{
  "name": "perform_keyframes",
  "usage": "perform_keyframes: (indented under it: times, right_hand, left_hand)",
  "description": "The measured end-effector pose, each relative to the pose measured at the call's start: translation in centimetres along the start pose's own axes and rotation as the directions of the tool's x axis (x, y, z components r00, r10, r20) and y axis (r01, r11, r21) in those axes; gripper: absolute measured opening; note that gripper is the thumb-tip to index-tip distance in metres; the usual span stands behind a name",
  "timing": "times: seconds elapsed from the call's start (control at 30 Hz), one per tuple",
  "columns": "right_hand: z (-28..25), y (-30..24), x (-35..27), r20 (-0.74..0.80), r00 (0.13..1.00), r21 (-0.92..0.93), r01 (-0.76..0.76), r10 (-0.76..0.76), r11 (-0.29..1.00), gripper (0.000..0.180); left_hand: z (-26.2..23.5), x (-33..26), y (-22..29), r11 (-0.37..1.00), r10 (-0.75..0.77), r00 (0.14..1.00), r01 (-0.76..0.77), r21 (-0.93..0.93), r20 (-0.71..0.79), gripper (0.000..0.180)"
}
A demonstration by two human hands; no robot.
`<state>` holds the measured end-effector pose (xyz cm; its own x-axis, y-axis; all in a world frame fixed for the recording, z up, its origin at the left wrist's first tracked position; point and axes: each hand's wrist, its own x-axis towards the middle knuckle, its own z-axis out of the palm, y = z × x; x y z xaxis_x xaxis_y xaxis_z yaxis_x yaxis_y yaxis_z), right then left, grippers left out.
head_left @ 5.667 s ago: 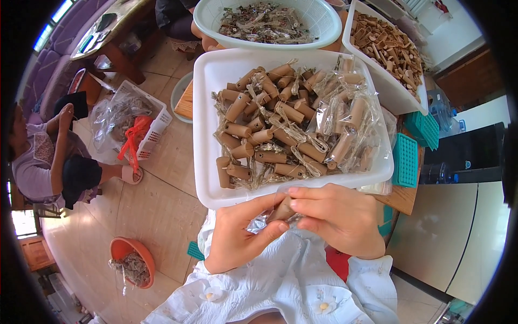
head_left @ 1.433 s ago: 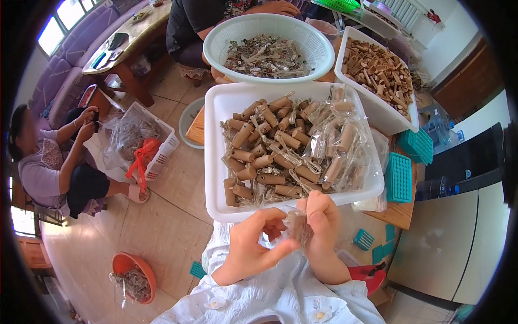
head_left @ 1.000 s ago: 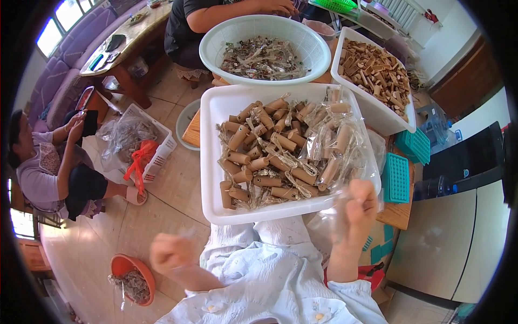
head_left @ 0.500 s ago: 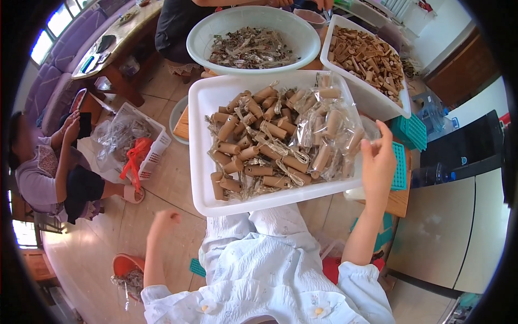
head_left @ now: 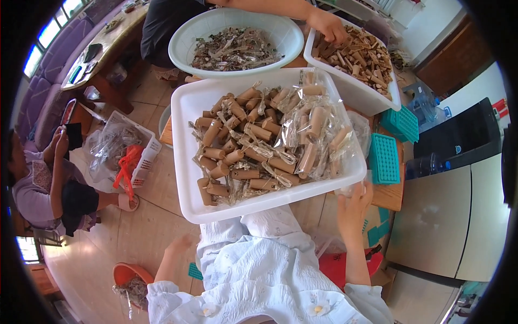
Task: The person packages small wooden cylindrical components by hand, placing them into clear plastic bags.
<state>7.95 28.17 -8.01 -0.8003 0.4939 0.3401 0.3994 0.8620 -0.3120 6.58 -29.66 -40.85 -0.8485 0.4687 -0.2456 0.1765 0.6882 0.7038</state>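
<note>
A white plastic tray (head_left: 189, 162) spans the space before my lap. In it lie many brown cylindrical pieces (head_left: 253, 154) with pale looped cords, and clear bags holding similar pieces (head_left: 315, 129) cover its right side. My right hand (head_left: 355, 208) is just below the tray's near right corner, thumb and fingers apart, touching whitish translucent plastic (head_left: 353, 186) there. Part of that plastic is hidden by the tray. My left hand (head_left: 182, 245) hangs low left of my knee, away from the tray; its fingers are smeared by motion.
Beyond the tray stand a pale basin (head_left: 178, 51) of small wrapped items and a white bin (head_left: 353, 92) of brown pieces, where another person's hand (head_left: 329, 27) reaches in. Teal racks (head_left: 384, 159) sit at the right. A person (head_left: 48, 178) sits left beside a white basket (head_left: 148, 162).
My right hand has left the tray's right side and come down below its corner. My left hand has lowered slightly. Another person's arm now reaches into the far bin.
</note>
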Motion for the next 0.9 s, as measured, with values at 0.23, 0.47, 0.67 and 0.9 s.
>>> perform_keyframes:
  times: [0.23,0.47,0.67,0.9]
  right_hand:
    - [0.0,1.5,0.0,0.26,0.965,-0.227,0.092,-0.03,0.969,0.039]
    - [-0.1,3.0,1.9,0.041,0.928,0.754,-0.272,0.37,0.598,0.044]
    - [-1.6,-1.5,2.5,-0.221,0.854,0.958,0.1,0.471,0.267,0.052]
    - [-5.5,-7.2,0.0,-0.036,0.584,0.59,0.667,-0.811,0.455,0.036]
  left_hand:
    - [-5.6,11.1,17.3,0.99,-0.131,0.984,0.137,0.04,-0.12,0.023]
    - [-10.3,9.3,35.9,0.909,-0.15,0.967,0.053,0.413,0.205,0.028]
    - [-10.3,11.7,45.3,0.694,0.655,0.679,-0.366,-0.62,0.332,0.044]
    - [-8.9,11.7,49.9,0.39,0.554,0.832,-0.264,-0.882,-0.004,0.045]
